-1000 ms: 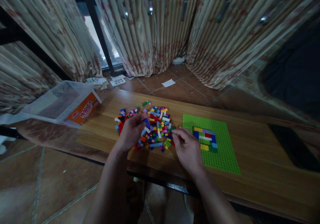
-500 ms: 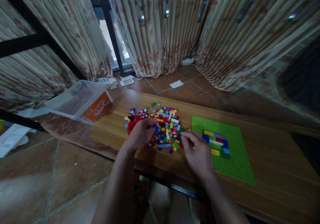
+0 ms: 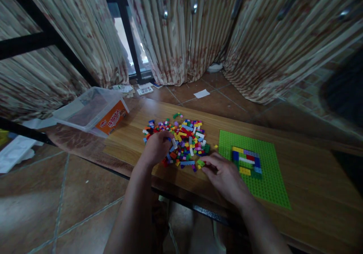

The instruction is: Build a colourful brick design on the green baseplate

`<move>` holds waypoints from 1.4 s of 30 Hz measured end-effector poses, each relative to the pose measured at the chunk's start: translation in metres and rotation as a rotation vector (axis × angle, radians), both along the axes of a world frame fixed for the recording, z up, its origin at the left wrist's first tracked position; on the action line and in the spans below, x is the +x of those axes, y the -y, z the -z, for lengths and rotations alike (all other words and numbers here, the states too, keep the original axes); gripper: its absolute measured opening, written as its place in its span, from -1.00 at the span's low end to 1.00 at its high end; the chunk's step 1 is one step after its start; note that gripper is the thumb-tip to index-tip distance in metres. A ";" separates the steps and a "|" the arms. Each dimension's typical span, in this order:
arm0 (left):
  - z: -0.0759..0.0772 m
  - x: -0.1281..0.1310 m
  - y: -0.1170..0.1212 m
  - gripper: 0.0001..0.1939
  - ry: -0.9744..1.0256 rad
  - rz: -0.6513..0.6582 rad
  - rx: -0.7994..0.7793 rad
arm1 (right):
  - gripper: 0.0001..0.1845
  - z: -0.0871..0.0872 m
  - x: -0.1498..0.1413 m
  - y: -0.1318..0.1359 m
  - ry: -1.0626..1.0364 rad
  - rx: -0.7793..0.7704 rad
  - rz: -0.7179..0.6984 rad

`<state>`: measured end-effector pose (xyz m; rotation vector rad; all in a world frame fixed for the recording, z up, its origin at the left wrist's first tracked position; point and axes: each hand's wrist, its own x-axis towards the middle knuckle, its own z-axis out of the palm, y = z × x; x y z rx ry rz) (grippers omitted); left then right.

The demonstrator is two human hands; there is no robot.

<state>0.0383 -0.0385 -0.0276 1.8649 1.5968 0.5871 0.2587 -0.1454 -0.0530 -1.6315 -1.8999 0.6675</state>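
Note:
A heap of mixed toy building bricks [image 3: 185, 144] lies on the wooden table. My left hand [image 3: 157, 148] is over its left part with curled fingers. A pale grey brick [image 3: 174, 143] shows by those fingertips; whether it is held is unclear. At the heap's near right corner, the thumb and finger of my right hand [image 3: 224, 174] close on a lime green brick [image 3: 200, 163]. Right of this hand lies a green baseplate [image 3: 272, 182]. On it stands a rectangle of blue, yellow, green and other bricks, with a white brick [image 3: 245, 160] and a red one inside.
A clear plastic box [image 3: 82, 120] with an orange label stands at the table's left end. A dark green brick [image 3: 207, 148] and a small yellow brick [image 3: 216, 146] lie between heap and baseplate. Striped curtains [image 3: 170, 38] hang behind the table [image 3: 309, 178].
My right hand has moved from beside the dark green brick toward me, onto the lime green brick. The left hand has shifted slightly at the heap, uncovering red and yellow bricks.

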 end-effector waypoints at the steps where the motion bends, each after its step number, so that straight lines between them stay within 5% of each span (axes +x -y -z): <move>1: 0.000 0.001 0.000 -0.59 -0.010 -0.001 0.002 | -0.72 0.000 -0.001 0.000 0.012 0.001 0.000; 15: -0.001 0.005 -0.001 -0.62 -0.135 -0.059 0.069 | -0.69 -0.006 -0.005 -0.004 0.139 -0.041 -0.067; 26: -0.002 0.007 -0.001 -0.62 -0.141 -0.069 0.077 | -0.87 -0.008 -0.007 -0.003 0.091 -0.025 -0.026; 35: -0.004 0.005 -0.002 -0.60 -0.152 -0.119 0.047 | -0.86 -0.015 -0.003 0.002 -0.036 0.128 0.093; 42: -0.004 0.005 -0.003 -0.60 -0.119 -0.119 0.079 | -0.72 -0.016 0.025 0.009 -0.058 0.239 0.323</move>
